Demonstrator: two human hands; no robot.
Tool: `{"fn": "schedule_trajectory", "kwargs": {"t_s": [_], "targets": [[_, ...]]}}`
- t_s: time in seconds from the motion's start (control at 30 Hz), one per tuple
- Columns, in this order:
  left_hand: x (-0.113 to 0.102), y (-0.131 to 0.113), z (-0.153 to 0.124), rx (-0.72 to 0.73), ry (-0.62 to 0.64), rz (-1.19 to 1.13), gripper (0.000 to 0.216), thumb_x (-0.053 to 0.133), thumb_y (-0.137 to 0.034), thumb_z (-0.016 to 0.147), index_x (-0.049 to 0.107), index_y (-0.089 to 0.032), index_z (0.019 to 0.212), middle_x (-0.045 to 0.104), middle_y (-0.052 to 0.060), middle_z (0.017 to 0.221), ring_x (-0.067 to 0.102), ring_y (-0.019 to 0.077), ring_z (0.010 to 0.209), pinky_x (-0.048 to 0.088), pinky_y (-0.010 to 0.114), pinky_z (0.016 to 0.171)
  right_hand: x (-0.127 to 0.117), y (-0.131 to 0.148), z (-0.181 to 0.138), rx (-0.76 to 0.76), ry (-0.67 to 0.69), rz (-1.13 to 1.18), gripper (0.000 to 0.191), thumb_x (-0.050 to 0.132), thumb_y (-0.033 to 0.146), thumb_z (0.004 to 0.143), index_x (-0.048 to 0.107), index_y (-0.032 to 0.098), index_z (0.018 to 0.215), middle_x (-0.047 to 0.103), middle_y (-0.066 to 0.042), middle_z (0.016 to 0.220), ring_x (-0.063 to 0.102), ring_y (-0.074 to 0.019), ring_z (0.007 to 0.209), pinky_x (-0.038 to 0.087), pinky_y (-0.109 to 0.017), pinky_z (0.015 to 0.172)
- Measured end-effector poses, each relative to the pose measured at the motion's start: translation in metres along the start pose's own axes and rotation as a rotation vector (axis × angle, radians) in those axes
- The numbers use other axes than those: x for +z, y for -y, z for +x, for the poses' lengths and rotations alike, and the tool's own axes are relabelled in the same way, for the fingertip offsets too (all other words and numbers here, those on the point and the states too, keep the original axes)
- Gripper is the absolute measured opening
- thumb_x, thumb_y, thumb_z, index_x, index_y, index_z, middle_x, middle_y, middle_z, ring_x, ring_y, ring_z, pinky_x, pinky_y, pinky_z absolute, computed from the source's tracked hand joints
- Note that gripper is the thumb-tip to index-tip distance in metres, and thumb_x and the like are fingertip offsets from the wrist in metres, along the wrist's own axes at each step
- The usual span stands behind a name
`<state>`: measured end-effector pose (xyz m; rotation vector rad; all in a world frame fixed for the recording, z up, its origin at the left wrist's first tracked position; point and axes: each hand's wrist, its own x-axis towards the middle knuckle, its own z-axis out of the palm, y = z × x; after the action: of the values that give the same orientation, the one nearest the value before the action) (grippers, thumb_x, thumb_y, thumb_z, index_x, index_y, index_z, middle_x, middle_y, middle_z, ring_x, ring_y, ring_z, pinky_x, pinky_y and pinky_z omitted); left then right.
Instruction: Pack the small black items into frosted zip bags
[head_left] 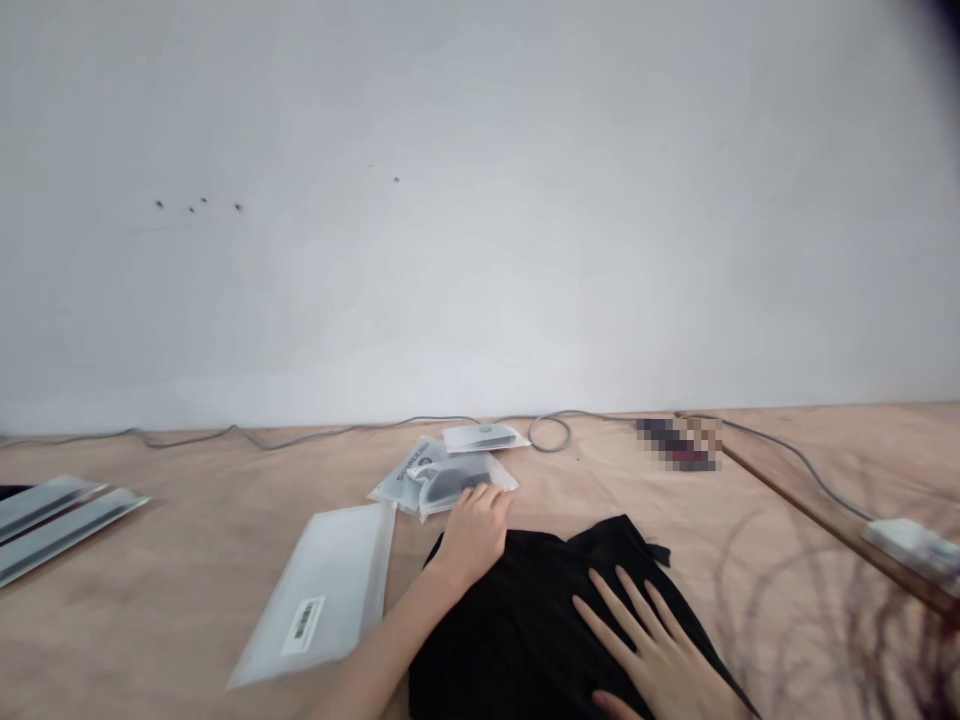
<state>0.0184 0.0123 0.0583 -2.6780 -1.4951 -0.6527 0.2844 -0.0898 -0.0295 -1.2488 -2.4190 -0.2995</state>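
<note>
Black garment (540, 630), flat on the tabletop (817, 470), lies under your wide-spread right hand (652, 650); your curled left hand (474, 530) touches a dark-filled plastic pouch (442, 480).

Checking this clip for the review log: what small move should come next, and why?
Probably smoothing the black garment with the right hand, which lies flat on it. Its top edge looks uneven, while the left hand rests at that edge, beside a clear bag.

Bright, flat light on the white wall (480, 220), branching shadows (840, 610) at lower right — dark blur (934, 25) in the top corner
</note>
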Motion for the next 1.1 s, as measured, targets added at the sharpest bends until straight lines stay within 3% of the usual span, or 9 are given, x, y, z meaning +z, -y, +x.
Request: {"fn": "schedule_trajectory", "kwargs": {"t_s": [0.13,0.23,0.37,0.53,0.63,0.73,0.83,0.97,1.1], "targets": [[0.007,0.016,0.030,-0.039,-0.074,-0.094,0.035,0.041,-0.018,0.096,0.065,-0.017,0.122,0.066,0.015,0.131,0.056,0.0325,0.130,0.039,0.048,0.111,-0.008,0.001,0.002,-0.021,0.002,-0.006,0.098,0.060,0.067,0.083,0.001,0.043,0.156,0.041,-0.002,0.153,0.054,-0.0456,0.131,0.059,-0.063,0.093],[0.011,0.025,0.033,-0.062,-0.093,-0.134,0.031,0.038,-0.017,0.097,0.069,-0.018,0.105,0.071,0.014,0.120,0.061,0.0299,0.125,0.041,0.046,0.109,-0.012,0.001,0.004,-0.046,-0.012,-0.036,0.098,0.059,0.068,0.084,-0.003,0.041,0.156,0.044,-0.004,0.151,0.056,-0.0444,0.128,0.061,-0.061,0.090],[0.003,0.036,0.032,-0.056,-0.137,-0.176,0.029,0.042,-0.020,0.096,0.069,-0.020,0.106,0.072,0.014,0.120,0.060,0.0319,0.127,0.041,0.047,0.110,-0.013,-0.001,0.007,-0.051,-0.006,-0.024,0.092,0.057,0.064,0.087,0.000,0.043,0.156,0.043,-0.002,0.151,0.056,-0.0430,0.129,0.062,-0.060,0.090],[-0.028,0.039,0.034,-0.089,-0.245,-0.181,0.034,0.044,-0.022,0.096,0.068,-0.026,0.119,0.069,0.012,0.130,0.058,0.0351,0.130,0.039,0.049,0.111,-0.012,-0.005,0.016,0.029,0.039,0.081,0.067,0.055,0.060,0.090,0.030,0.052,0.152,0.054,0.002,0.147,0.060,-0.0399,0.128,0.062,-0.055,0.092],[-0.057,0.022,0.034,-0.163,-0.345,-0.162,0.037,0.040,-0.031,0.100,0.065,-0.024,0.127,0.072,0.014,0.124,0.065,0.0343,0.115,0.043,0.046,0.103,-0.017,-0.007,0.034,0.123,-0.008,0.240,0.054,0.056,0.056,0.092,0.049,0.047,0.145,0.063,0.000,0.143,0.059,-0.0379,0.131,0.057,-0.053,0.101],[-0.086,-0.006,0.031,-0.207,-0.405,-0.335,0.037,0.044,-0.041,0.100,0.067,-0.024,0.123,0.076,0.010,0.109,0.070,0.0266,0.095,0.049,0.035,0.089,-0.033,-0.008,0.061,0.329,-0.131,0.574,0.053,0.055,0.054,0.093,0.050,0.042,0.144,0.064,-0.003,0.144,0.060,-0.0345,0.130,0.053,-0.051,0.106],[-0.098,-0.024,0.026,-0.196,-0.215,-0.715,0.033,0.053,-0.044,0.096,0.074,-0.022,0.107,0.077,0.005,0.096,0.069,0.0222,0.088,0.050,0.028,0.079,-0.056,-0.008,0.086,0.482,-0.138,1.138,0.044,0.050,0.057,0.094,0.057,0.041,0.134,0.071,-0.002,0.132,0.067,-0.0294,0.118,0.055,-0.044,0.098],[-0.073,-0.022,0.011,-0.361,0.065,-1.010,0.028,0.062,-0.044,0.088,0.077,-0.020,0.091,0.076,0.002,0.088,0.067,0.0204,0.080,0.049,0.029,0.074,-0.064,-0.005,0.101,0.449,0.223,1.834,0.057,0.031,0.067,0.095,0.075,0.031,0.100,0.080,-0.003,0.098,0.074,-0.0277,0.096,0.056,-0.040,0.084],[-0.027,-0.010,-0.003,-0.470,0.280,-1.117,0.019,0.070,-0.037,0.076,0.077,-0.019,0.082,0.072,-0.001,0.076,0.060,0.0172,0.071,0.044,0.027,0.071,-0.032,0.001,0.099,0.585,0.275,1.770,0.056,0.041,0.071,0.087,0.071,0.027,0.073,0.068,0.000,0.063,0.068,-0.0189,0.065,0.048,-0.027,0.062]]}}
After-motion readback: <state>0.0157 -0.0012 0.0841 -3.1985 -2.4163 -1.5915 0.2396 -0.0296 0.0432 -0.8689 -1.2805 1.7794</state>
